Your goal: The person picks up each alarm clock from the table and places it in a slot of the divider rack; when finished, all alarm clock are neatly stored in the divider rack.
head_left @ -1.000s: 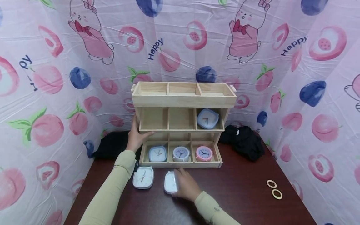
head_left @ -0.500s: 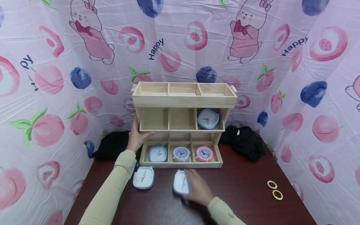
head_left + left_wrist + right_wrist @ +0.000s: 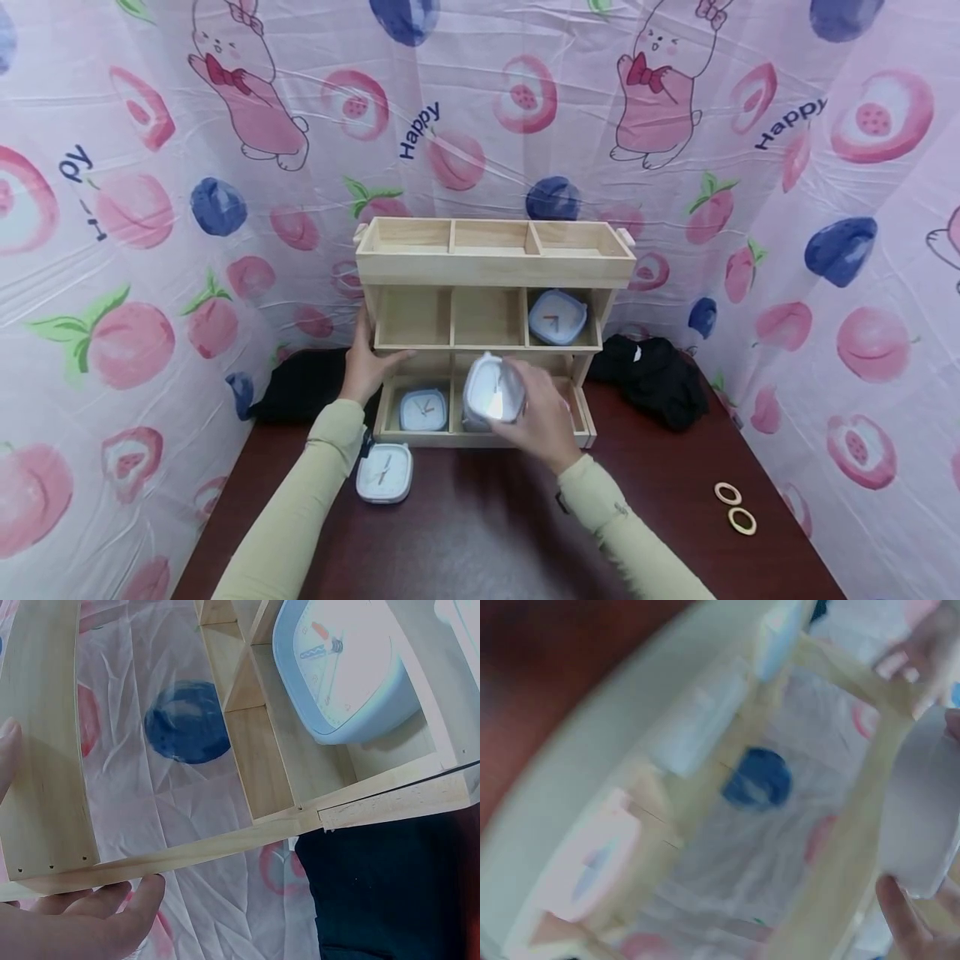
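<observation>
My right hand [image 3: 546, 421] holds a white alarm clock [image 3: 493, 390] by its right side, raised in front of the wooden shelf's bottom tier. In the right wrist view this clock [image 3: 921, 806] is gripped between thumb and fingers. My left hand [image 3: 363, 367] grips the left side of the wooden shelf [image 3: 491, 271], its fingers behind the side panel in the left wrist view. A blue clock [image 3: 423, 410] sits in the bottom left compartment. The raised clock and right hand mostly hide the pink clock [image 3: 592, 862] and the middle one. Another blue clock [image 3: 557, 317] leans in the middle tier's right compartment.
A second white clock [image 3: 385, 473] lies on the dark table [image 3: 420, 550] before the shelf's left end. Two small rings [image 3: 735, 508] lie at the right. Black cloth [image 3: 647, 379] is bunched beside the shelf, and more [image 3: 303, 387] lies on the left.
My right hand has lifted the white clock off the table, moving it right, then up to the front of the bottom tier. The left hand has kept its grip on the shelf.
</observation>
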A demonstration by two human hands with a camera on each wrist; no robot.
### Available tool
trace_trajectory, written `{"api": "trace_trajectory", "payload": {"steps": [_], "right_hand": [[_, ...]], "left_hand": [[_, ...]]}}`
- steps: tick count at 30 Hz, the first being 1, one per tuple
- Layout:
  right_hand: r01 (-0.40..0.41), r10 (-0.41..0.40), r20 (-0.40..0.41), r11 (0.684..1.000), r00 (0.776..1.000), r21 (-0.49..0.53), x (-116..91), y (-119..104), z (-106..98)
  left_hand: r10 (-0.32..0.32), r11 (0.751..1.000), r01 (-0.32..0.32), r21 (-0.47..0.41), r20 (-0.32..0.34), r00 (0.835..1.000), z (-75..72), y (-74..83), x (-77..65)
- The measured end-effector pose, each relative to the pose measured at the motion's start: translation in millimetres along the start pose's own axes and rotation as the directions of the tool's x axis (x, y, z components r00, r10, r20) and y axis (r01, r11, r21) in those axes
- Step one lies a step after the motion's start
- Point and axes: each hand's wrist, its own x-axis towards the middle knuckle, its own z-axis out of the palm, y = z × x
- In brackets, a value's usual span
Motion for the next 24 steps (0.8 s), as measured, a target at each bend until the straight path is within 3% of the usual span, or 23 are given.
{"api": "trace_trajectory", "payload": {"steps": [6, 11, 18, 24], "right_hand": [[-0.025, 0.023, -0.132, 1.0, 0.991, -0.015, 61.0, -4.9, -2.3], [-0.072, 0.064, -0.119, 0.995, 0.991, -0.062, 96.0, 0.2, 4.8], [-0.104, 0.101, -0.028, 0.981, 0.995, -0.164, 114.4, 11.9, 18.3], [-0.092, 0.092, -0.011, 0.975, 0.996, -0.203, 118.3, 14.7, 29.8]], "left_hand": [[-0.003, 1.0, 0.003, -0.019, 0.007, 1.0, -0.5, -0.9, 1.2], [-0.011, 1.0, 0.011, -0.018, 0.009, 1.0, 0.0, -1.1, 0.9], [-0.022, 1.0, 0.022, -0.007, 0.01, 1.0, 0.3, -0.9, 0.1], [-0.019, 1.0, 0.019, 0.003, 0.001, 1.0, -0.9, 0.2, 0.5]]}}
